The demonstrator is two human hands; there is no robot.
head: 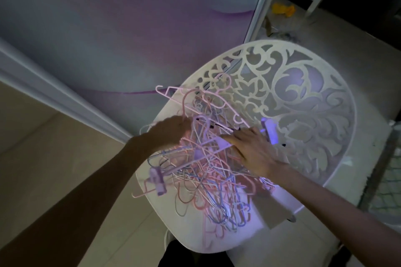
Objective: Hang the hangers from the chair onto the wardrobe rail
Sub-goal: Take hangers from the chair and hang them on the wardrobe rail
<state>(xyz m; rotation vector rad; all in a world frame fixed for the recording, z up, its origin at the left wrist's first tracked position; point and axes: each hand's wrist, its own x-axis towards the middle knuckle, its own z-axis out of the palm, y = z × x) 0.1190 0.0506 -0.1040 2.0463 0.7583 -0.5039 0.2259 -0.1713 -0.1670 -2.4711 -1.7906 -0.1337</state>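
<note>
A tangled heap of thin pink, blue and white hangers (pixel 208 182) covers the seat of a white chair (pixel 180 232) with a cut-out scroll-pattern back (pixel 303 97). My left hand (pixel 171 131) reaches into the heap's far left side, its fingers curled around pink hangers (pixel 188 102) there. Flat on the right part of the heap lies my right hand (pixel 251 151), fingers spread and pressing down on the hangers. A lilac clip hanger (pixel 157 181) sticks out at the seat's left edge. No wardrobe rail is visible.
A wardrobe sliding door (pixel 108 28) with a purple wave pattern stands behind the chair, its frame (pixel 258 6) to the right. Yellow items (pixel 283 10) lie on the floor beyond. A mesh object (pixel 388 180) is at the right edge. Beige floor tiles (pixel 43 147) lie left.
</note>
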